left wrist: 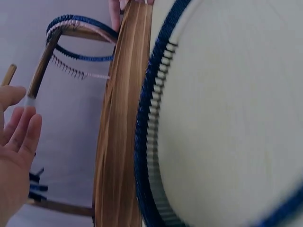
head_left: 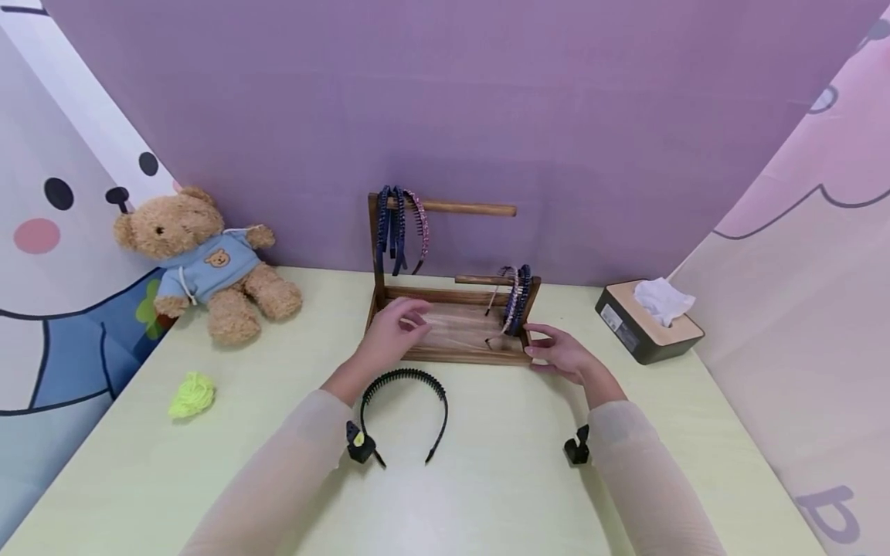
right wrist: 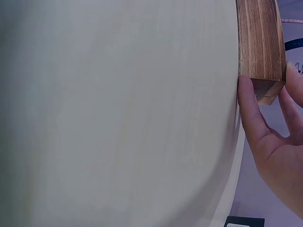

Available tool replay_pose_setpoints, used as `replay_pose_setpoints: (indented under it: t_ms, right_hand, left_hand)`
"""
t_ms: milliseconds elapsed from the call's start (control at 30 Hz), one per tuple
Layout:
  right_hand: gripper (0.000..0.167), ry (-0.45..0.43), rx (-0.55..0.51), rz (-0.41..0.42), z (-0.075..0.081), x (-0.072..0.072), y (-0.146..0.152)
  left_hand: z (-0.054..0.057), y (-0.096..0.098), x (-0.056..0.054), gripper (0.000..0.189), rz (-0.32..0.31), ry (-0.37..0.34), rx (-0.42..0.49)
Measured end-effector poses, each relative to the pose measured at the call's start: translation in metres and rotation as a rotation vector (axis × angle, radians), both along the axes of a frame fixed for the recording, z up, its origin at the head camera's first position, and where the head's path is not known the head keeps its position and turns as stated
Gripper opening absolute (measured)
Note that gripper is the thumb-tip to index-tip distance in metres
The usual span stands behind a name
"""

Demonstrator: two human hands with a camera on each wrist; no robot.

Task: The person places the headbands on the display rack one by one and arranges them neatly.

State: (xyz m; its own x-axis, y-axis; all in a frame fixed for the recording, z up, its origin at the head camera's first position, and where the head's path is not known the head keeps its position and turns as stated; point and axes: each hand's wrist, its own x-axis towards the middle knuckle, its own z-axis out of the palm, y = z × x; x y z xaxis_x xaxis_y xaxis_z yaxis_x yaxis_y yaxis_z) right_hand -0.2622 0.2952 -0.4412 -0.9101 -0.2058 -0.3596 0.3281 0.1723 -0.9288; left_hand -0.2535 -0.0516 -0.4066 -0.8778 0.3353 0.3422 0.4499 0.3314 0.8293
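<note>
A wooden headband rack [head_left: 459, 357] with a tray base stands near the back wall. Dark blue headbands [head_left: 398, 232] and a pink headband [head_left: 422, 224] hang from its upper left bar. Its lower right bar carries a pale pink headband [head_left: 513, 297] beside dark blue ones [head_left: 523, 301]. My left hand [head_left: 395, 332] hovers over the tray's left part, fingers loosely bent and holding nothing. My right hand [head_left: 565, 354] holds the rack's front right corner, thumb on the inner side and fingers outside. A toothed navy headband [left wrist: 147, 132] lies on the table in front of the rack.
A teddy bear [head_left: 215, 262] in a blue top sits at the back left. Before it lies a yellow-green crumpled bundle [head_left: 192, 395]. A tissue box [head_left: 647, 324] stands at the right. Cloth with printed figures borders both sides of the table [head_left: 487, 463].
</note>
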Motion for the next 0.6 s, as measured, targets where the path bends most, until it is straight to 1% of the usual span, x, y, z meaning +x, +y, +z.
replay_pose_setpoints:
  t_ms: [200, 400, 533, 600]
  right_hand:
    - [0.06, -0.001, -0.001, 0.013, 0.001, 0.0, 0.0]
    - [0.06, -0.004, -0.005, 0.009, 0.002, 0.001, -0.001]
    - [0.06, -0.007, -0.015, 0.005, 0.004, 0.001, -0.002]
    - [0.06, -0.01, -0.019, 0.004, 0.004, 0.001, -0.001]
  left_hand:
    - [-0.01, -0.029, 0.006, 0.032, -0.024, -0.044, -0.068]
    - [-0.018, -0.056, 0.012, 0.031, -0.037, -0.052, -0.139]
    - [-0.023, -0.069, 0.012, 0.029, -0.074, -0.074, -0.202]
    - [-0.027, -0.074, 0.013, 0.028, -0.103, -0.084, -0.236]
